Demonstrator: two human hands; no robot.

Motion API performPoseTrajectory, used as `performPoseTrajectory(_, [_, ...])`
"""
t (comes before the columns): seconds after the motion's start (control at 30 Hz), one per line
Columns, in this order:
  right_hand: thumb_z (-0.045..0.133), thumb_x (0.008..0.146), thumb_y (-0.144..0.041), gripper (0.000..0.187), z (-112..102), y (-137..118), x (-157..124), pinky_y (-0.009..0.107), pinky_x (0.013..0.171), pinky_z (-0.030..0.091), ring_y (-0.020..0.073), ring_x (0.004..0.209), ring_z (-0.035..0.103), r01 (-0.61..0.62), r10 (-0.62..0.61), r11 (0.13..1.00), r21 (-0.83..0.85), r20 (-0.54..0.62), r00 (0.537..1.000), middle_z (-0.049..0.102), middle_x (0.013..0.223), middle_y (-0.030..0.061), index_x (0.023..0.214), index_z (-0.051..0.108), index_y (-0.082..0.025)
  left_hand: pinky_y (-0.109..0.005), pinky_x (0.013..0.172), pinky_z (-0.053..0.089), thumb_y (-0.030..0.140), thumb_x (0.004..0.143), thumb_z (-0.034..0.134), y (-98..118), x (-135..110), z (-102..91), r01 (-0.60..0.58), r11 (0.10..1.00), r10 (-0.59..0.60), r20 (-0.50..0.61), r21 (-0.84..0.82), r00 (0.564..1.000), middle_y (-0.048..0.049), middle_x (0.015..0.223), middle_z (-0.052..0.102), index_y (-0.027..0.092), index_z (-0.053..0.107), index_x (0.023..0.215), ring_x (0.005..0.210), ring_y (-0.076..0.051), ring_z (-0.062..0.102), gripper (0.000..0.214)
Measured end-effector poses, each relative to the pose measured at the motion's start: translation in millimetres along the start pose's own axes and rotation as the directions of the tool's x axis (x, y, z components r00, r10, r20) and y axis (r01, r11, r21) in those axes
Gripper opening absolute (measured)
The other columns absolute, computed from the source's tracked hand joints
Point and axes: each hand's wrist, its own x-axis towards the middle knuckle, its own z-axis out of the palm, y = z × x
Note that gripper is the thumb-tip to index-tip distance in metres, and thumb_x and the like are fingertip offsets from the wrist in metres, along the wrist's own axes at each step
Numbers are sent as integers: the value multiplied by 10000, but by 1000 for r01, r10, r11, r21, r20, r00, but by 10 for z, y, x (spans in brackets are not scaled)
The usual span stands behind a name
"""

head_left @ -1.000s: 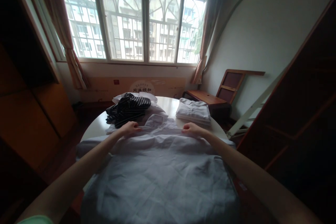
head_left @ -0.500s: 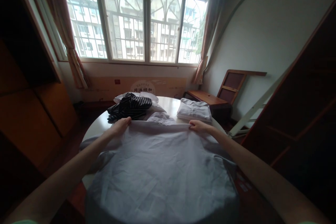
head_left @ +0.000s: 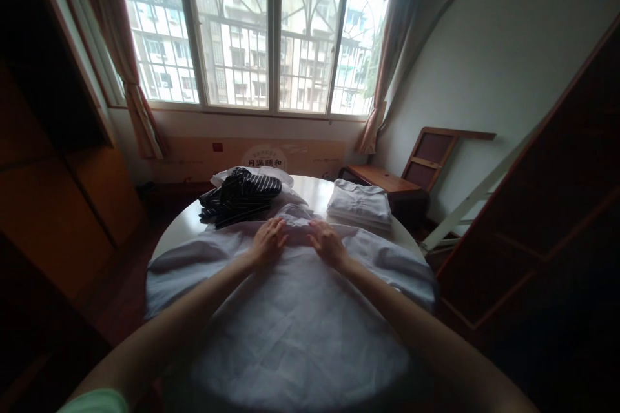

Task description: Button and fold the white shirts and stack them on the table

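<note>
A white shirt lies spread over the round table, sleeves out to both sides and its lower part hanging toward me over the near edge. My left hand rests on the cloth just left of the collar, fingers stretched out and slightly apart. Opposite it, right of the collar, my right hand touches the cloth with its fingers extended too. Between and beyond my fingertips the collar looks bunched up. Neither hand grips the fabric visibly.
The white table also bears a black striped garment on pale cloth at back left. Folded white shirts are stacked at back right. A wooden chair stands beyond, and a dark wooden panel slants along the right.
Both hands have let go of the raised shirt edge and moved inward to the collar. The shirt's upper part has come down onto the table, its sleeves now spread out.
</note>
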Motion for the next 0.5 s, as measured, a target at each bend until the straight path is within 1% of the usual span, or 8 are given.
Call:
performPoseTrajectory(0.03, [427,862,-274,390,54,-70,-13,389,1000,326,225,1206,418,32,-34,999,29,50,998,492,1284,117,1230,476,-157,-365,1020,300,334,853,420,26,-6,46,4,1000,-3,50,-25,999,-132,1347,424,136,430,1249,1248,-238,366,443])
performPoseTrajectory(0.1, [425,868,-379,464,117,-124,-50,420,1020,296,238,1277,335,34,-43,998,52,170,984,409,1366,122,1282,442,-169,-392,1047,259,417,856,391,-6,-27,104,42,997,-31,178,-58,984,-131,1419,337,139,372,1316,1312,-252,281,538])
performPoseTrajectory(0.17, [401,867,-460,533,105,-70,-94,439,1029,273,254,1310,279,-10,0,999,36,274,962,354,1406,129,1315,413,-172,-399,1056,239,475,859,337,-128,-62,101,80,994,-56,282,-73,958,-129,1440,295,138,341,1347,1329,-254,251,593])
performPoseTrajectory(0.2, [384,867,-485,557,73,-10,-119,443,1033,264,257,1317,265,-33,26,999,19,311,950,335,1417,130,1326,401,-171,-392,1060,231,493,859,313,-209,-86,76,89,993,-62,311,-74,948,-126,1446,279,135,331,1357,1334,-250,242,613])
performPoseTrajectory(0.3, [330,876,-512,580,-84,252,-210,444,1047,238,254,1332,231,-75,86,996,-44,364,927,290,1442,112,1349,374,-179,-366,1068,222,508,855,285,-479,-186,-63,94,994,-72,330,-51,941,-114,1451,265,123,323,1367,1337,-237,236,642])
performPoseTrajectory(0.4, [309,883,-501,580,-242,547,-336,429,1058,225,247,1334,229,-112,149,986,-121,357,922,291,1441,107,1360,360,-174,-351,1065,238,483,850,288,-730,-320,-213,89,995,-74,320,-32,945,-103,1429,320,120,354,1353,1316,-228,287,624])
performPoseTrajectory(0.5, [310,887,-472,564,-333,778,-461,414,1070,210,244,1325,253,-144,197,974,-176,340,919,328,1422,112,1349,381,-155,-351,1051,273,481,838,298,-956,-479,-314,99,994,-84,308,-34,948,-81,1399,384,154,428,1310,1289,-227,338,589])
